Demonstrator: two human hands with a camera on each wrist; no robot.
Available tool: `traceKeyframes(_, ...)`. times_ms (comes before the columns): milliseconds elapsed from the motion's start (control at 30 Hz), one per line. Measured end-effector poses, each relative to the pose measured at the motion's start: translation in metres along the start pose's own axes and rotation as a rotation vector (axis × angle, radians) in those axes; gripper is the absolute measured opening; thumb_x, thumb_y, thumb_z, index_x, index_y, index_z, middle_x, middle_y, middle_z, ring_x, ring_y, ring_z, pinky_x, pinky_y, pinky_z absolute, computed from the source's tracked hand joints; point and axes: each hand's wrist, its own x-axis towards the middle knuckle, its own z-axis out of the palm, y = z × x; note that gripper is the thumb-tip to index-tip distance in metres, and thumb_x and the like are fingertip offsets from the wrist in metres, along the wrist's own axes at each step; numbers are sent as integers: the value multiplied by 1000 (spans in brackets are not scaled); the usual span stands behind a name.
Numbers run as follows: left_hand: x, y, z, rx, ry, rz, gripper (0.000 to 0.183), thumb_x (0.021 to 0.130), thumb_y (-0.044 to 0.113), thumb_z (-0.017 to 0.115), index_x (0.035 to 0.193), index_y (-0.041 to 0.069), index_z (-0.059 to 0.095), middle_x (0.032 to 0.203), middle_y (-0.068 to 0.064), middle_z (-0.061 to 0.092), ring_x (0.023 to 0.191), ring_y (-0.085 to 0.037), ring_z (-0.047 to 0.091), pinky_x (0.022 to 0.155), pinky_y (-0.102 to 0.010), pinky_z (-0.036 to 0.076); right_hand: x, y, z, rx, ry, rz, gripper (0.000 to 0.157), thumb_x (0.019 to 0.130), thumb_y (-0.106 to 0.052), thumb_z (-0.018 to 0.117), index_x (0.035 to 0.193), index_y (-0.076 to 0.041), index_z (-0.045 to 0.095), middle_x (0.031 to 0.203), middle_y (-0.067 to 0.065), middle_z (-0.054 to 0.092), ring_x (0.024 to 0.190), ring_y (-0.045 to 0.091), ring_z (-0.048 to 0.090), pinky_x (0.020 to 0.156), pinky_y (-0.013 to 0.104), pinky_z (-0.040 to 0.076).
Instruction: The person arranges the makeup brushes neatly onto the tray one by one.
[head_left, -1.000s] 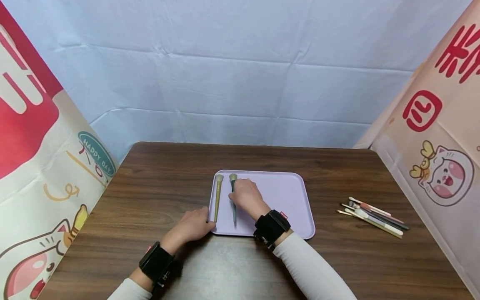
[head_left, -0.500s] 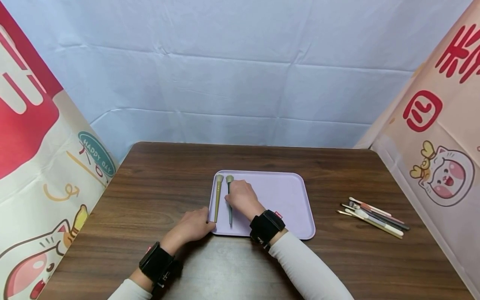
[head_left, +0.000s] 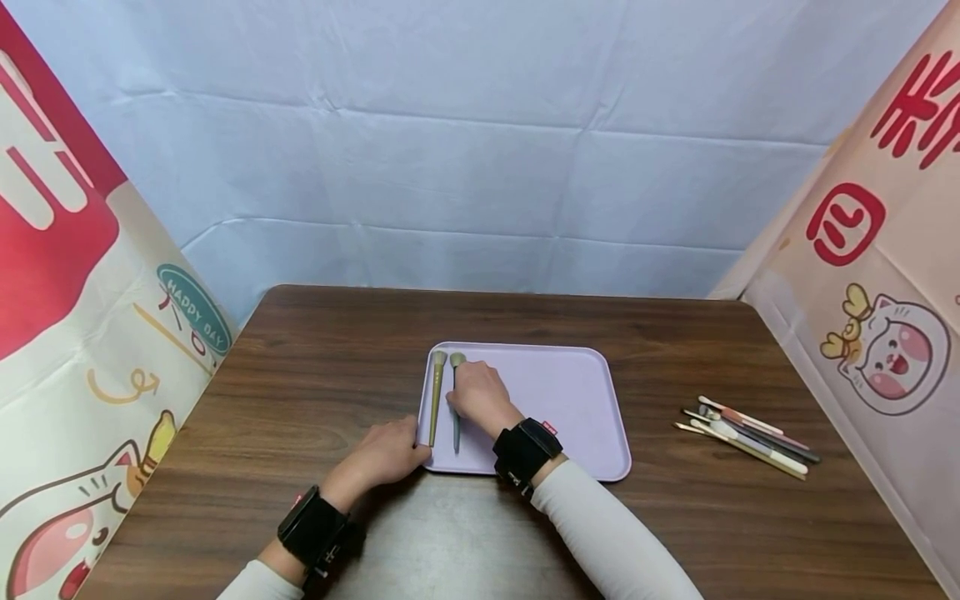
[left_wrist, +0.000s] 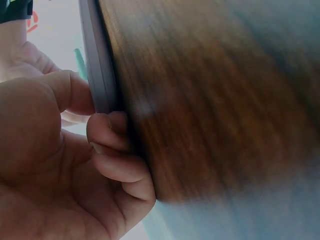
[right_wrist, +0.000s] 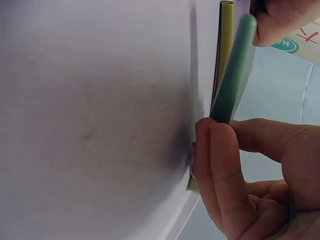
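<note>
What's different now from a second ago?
The right hand has slid the green brush leftward over the tray, closer to the yellow brush. It still grips the green brush; nothing visibly let go. The left hand still holds the tray's near left corner, and the yellow brush, tray and pile on the right stayed put.

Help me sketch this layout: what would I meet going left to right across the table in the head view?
Left hand, gold brush, green brush, pile of slender tools. Left out for overlap: right hand, lilac tray.
</note>
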Motion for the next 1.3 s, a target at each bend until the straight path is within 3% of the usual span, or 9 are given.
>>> traceKeyframes(333, -2, 2, -1, 3, 9, 4, 21, 88, 24, 66, 93, 6, 56, 79, -6, 59, 70, -23, 55, 69, -45, 46, 0, 3, 2, -10, 13, -41, 32, 91, -16, 70, 64, -11, 54, 67, 6, 58, 58, 18, 55, 55, 27, 43)
traceKeyframes(933, -2, 2, 0, 9, 8, -5, 23, 88, 25, 66, 95, 6, 57, 81, -7, 61, 70, -24, 55, 69, -45, 47, -1, 2, -1, -25, -13, -17, 39, 93, -21, 69, 62, -12, 48, 60, 3, 50, 53, 16, 51, 52, 26, 39)
traceKeyframes(1300, -2, 3, -2, 16, 2, -6, 23, 89, 25, 66, 96, 6, 56, 82, -7, 61, 72, -23, 55, 71, -44, 47, -4, 11, -17, -11, 9, 13, 43, 94, -27, 68, 61, -14, 43, 57, 0, 41, 52, 16, 42, 52, 29, 34)
